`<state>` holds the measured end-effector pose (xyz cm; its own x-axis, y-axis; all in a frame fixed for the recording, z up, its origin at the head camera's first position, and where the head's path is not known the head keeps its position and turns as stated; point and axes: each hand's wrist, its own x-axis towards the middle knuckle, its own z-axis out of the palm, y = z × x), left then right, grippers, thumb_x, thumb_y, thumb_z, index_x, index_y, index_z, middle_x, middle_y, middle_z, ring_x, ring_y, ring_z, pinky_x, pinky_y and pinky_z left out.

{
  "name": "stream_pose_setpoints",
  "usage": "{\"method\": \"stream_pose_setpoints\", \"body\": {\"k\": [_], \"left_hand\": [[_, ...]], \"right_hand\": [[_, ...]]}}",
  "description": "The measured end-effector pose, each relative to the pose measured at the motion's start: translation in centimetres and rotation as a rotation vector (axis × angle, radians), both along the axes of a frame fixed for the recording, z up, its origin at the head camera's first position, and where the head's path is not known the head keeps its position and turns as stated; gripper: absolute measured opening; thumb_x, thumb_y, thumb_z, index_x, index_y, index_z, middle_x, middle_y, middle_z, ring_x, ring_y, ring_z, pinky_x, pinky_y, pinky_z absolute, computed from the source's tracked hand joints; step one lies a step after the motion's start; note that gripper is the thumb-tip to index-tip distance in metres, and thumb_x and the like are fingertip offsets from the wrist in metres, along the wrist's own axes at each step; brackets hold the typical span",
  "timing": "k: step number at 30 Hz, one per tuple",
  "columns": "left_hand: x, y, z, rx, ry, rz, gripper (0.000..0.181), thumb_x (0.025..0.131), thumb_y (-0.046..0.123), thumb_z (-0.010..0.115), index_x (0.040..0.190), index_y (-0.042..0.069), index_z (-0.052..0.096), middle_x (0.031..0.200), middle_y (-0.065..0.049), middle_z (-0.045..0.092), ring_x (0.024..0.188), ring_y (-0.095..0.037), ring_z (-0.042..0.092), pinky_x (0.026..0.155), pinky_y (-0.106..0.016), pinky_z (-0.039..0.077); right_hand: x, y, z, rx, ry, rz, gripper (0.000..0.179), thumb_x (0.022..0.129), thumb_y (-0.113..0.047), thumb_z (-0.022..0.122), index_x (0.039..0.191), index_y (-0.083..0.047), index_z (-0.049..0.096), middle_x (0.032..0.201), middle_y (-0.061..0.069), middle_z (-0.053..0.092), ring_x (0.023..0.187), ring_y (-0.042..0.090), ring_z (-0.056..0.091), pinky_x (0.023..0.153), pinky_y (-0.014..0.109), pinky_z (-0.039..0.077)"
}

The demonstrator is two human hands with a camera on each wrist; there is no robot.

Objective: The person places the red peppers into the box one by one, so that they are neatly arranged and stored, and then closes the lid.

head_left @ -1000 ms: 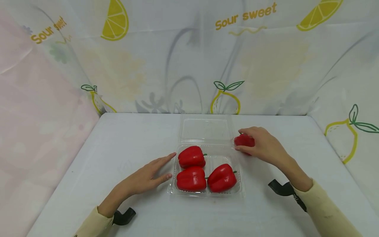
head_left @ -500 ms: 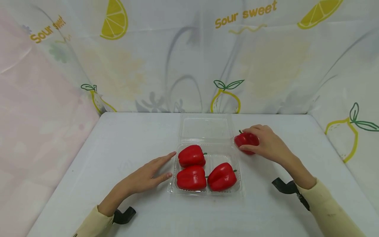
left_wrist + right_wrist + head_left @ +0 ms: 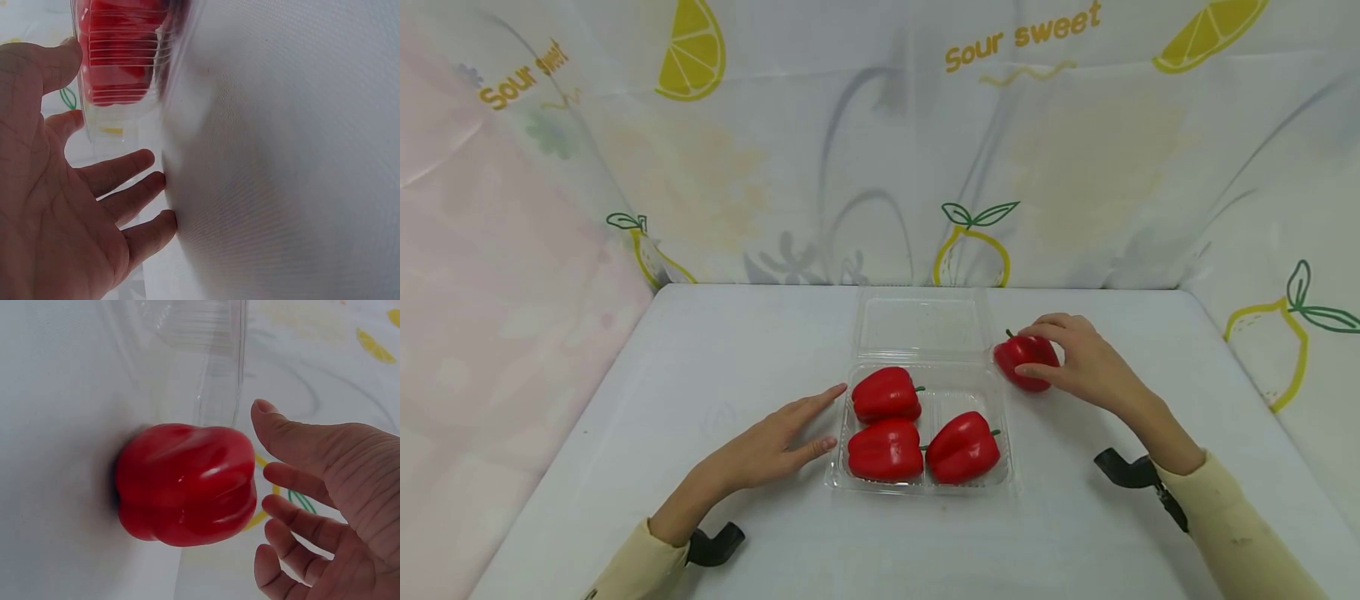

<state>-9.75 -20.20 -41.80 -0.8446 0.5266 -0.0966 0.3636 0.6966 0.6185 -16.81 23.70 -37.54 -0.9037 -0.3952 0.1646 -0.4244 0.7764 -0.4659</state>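
At right of centre in the head view, the person's right hand (image 3: pixel 1078 362) arches beside a lone red pepper (image 3: pixel 1011 358); the right-wrist view shows its fingers spread and apart from the fruit, so its grasp is released. That pepper sits on the white table (image 3: pixel 737 350), just outside the clear container (image 3: pixel 925 490)'s upper right corner. The left hand (image 3: pixel 767 450), fingers extended and gripping nothing, lies at the container's left edge; whether its thumb touches the wall cannot be told. Inside, two peppers (image 3: pixel 886 395) fill the left side and a third pepper (image 3: pixel 962 448) the lower right, while the upper right shows bare ribbed floor. The flipped-back lid (image 3: pixel 922 327) reaches close to the table's far edge. White tabletop stretches toward both side edges and below the container.
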Motion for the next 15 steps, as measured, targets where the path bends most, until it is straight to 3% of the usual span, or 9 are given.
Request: {"method": "stream_pose_setpoints", "body": {"k": [7,15], "left_hand": [[-0.02,0.02,-0.01,0.004,0.003,-0.001,0.071,0.095,0.055,0.056,0.156,0.04,0.024,0.155,0.003,0.036,0.14,-0.024,0.037,0.104,-0.056,0.04],[0.04,-0.02,0.1,0.005,0.0,-0.003,0.07,0.095,0.056,0.054,0.156,0.04,0.023,0.155,0.005,0.035,0.14,-0.024,0.036,0.106,-0.056,0.038]], "right_hand": [[-0.18,0.45,-0.44,-0.014,0.023,0.007,0.045,0.079,-0.017,0.084,0.118,-0.004,0.068,0.123,0.018,0.057,0.115,0.038,0.047,0.079,0.056,0.055],[-0.36,0.81,-0.87,-0.023,-0.008,0.023,0.05,0.078,-0.014,0.084,0.123,-0.005,0.064,0.128,0.019,0.056,0.118,0.04,0.047,0.08,0.057,0.055]]}}
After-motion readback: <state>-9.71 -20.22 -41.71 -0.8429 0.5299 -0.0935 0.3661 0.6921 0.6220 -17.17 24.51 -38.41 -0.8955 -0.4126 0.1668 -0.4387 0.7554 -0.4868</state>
